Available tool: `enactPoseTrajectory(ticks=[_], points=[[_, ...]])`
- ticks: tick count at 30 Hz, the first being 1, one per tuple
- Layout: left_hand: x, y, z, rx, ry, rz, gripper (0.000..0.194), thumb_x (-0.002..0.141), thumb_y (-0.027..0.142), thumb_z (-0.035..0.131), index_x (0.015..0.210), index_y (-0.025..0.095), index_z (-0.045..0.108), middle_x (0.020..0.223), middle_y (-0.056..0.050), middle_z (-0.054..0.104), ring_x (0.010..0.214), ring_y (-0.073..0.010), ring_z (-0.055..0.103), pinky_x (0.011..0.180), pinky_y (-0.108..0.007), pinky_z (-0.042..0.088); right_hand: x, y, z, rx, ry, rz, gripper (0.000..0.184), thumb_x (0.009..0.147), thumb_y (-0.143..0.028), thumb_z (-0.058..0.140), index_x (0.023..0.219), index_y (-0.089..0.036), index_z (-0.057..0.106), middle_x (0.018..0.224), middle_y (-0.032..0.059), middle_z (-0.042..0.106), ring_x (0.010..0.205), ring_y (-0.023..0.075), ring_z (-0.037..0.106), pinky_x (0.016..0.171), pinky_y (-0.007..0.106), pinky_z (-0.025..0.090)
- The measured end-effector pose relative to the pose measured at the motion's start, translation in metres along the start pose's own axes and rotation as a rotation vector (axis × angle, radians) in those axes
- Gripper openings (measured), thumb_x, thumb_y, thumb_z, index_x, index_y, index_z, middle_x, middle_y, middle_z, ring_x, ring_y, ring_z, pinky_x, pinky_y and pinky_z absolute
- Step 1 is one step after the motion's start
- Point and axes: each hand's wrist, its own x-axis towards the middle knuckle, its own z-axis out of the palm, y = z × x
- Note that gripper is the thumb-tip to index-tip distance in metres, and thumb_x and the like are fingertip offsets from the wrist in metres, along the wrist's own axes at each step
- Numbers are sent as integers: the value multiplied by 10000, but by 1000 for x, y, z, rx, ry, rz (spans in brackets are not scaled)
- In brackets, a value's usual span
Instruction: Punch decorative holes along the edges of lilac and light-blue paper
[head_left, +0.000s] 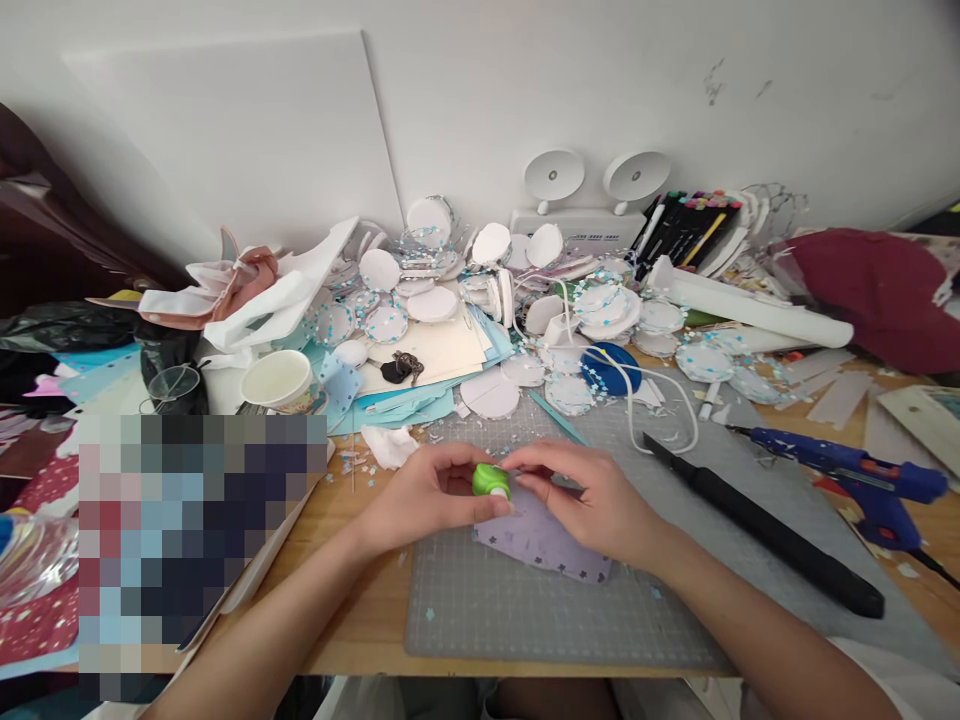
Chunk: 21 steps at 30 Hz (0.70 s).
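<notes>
My left hand [431, 500] is closed around a small green craft punch [489, 480] with a white part at its front, the thumb below it and the fingers behind. My right hand [589, 490] bends over a lilac sheet of paper [544, 545], its thumb and forefinger pinched near the punch, apparently on the paper's upper edge. Small dark star-shaped marks, seemingly punched holes, run along the sheet's lower edge. Beneath it is a grey cutting mat [510, 620]. The far edge of the paper is hidden by my hands.
A black utility knife [772, 535] and a blue glue gun [847, 465] lie to the right. White discs [431, 303] with blue-star wire are heaped behind, near keys [401, 368] on paper. A paper cup [276, 382] and crumpled tissue [388, 445] are at left.
</notes>
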Motion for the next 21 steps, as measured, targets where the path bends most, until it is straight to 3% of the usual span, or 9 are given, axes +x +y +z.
enactPoseTrajectory(ticks=[9,14,21], points=[[0,-2,-4,39,-55,22,281,689,270,744,916,127,658,820,-20,612,746,-130,542,692,-247,442,0,1,0,-12,-20,-51,217,888,-135,499,1017,-215,653,867,38,692,779,152,626,702,272,492],[0,-2,-5,0,-62,-31,295,678,258,753,934,135,673,785,-11,612,709,-118,534,664,-235,431,1,-2,-2,19,-19,-48,225,887,-141,500,1020,-228,659,878,31,697,790,151,631,703,264,497],[-2,-4,1,-57,-37,12,220,679,231,742,825,107,635,672,25,527,617,-81,449,566,-199,364,1,-4,-2,70,-63,-5,241,882,-121,504,1022,-240,660,876,18,681,796,138,616,711,246,486]])
